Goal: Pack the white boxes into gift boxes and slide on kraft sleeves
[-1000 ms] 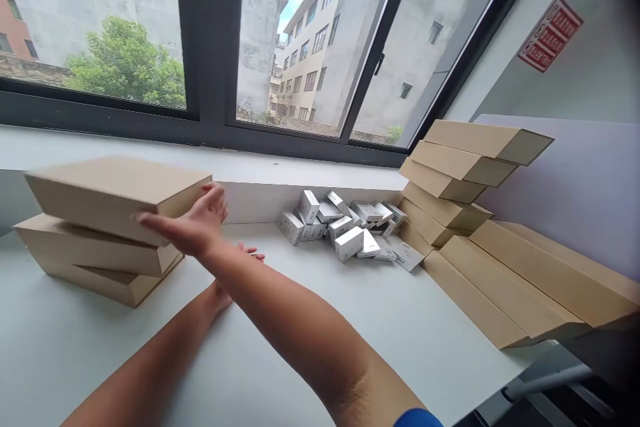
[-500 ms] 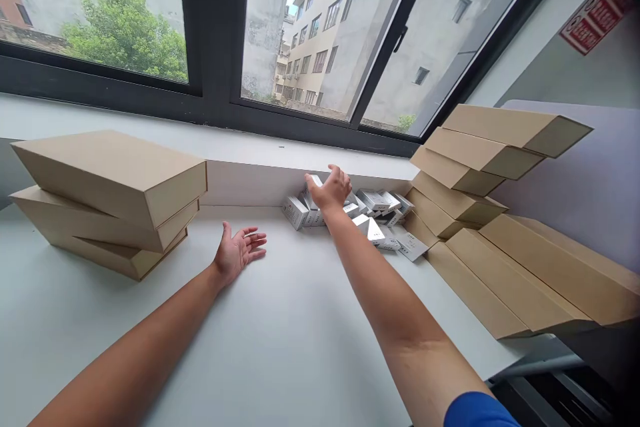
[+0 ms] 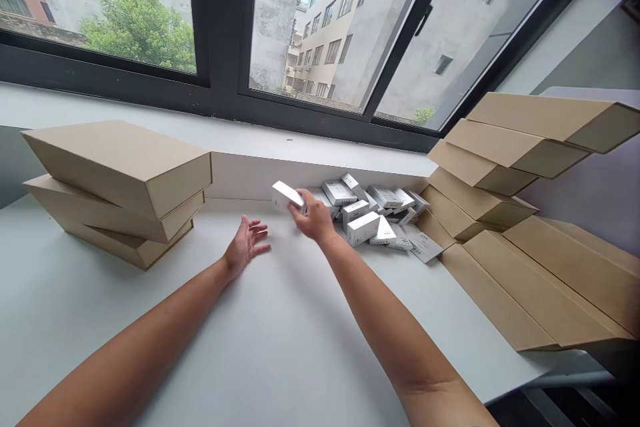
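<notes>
A small white box (image 3: pixel 287 195) is in the grip of my right hand (image 3: pixel 316 217), lifted above the white table (image 3: pixel 280 347) and left of a loose pile. That pile of small white printed boxes (image 3: pixel 363 227) lies jumbled near the wall, some tilted on others. My left hand (image 3: pixel 243 247) holds nothing; its fingers are spread and the palm faces right, just over the table. It is apart from the held box, between that box and a stack of brown cardboard boxes (image 3: pixel 120 160) at the left.
More brown boxes (image 3: pixel 525 140) are stacked unevenly at the right, with others (image 3: pixel 545 287) lying side by side in front of them. A low wall and white sill (image 3: pixel 320 154) run behind the table, below a dark-framed window (image 3: pixel 220 67).
My right hand has taken a white box from the pile and moved left and towards me with it. My left hand stays open, nearly in place. The view has shifted slightly.
</notes>
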`<move>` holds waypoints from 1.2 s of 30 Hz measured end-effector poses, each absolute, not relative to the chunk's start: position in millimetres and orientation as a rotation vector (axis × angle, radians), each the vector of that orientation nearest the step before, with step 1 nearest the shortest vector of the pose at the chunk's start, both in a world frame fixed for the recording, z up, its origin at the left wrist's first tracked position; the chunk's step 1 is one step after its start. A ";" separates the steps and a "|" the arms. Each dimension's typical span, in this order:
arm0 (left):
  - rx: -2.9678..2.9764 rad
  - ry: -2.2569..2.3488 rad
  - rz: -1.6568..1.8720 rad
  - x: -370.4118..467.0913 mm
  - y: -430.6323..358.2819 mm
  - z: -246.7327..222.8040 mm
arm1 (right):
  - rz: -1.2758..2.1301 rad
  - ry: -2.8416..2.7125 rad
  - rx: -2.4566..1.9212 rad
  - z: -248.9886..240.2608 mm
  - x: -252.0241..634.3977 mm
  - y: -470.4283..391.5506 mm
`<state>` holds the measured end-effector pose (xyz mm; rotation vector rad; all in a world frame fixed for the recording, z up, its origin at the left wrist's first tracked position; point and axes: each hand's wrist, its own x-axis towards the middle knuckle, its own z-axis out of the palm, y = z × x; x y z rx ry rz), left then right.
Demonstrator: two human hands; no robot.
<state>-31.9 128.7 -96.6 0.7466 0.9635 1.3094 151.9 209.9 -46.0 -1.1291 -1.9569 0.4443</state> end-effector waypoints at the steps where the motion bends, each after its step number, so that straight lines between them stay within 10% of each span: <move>1: 0.761 0.976 1.331 -31.0 129.5 -98.1 | 0.523 -1.963 -1.077 -52.9 148.5 200.5; 19: 1.640 1.575 1.223 -10.9 135.1 -116.9 | 0.846 -0.973 -1.272 -104.4 156.4 177.1; 36: 1.475 1.100 1.099 -12.5 141.7 -108.7 | 0.470 -1.508 -1.368 -95.2 161.9 172.2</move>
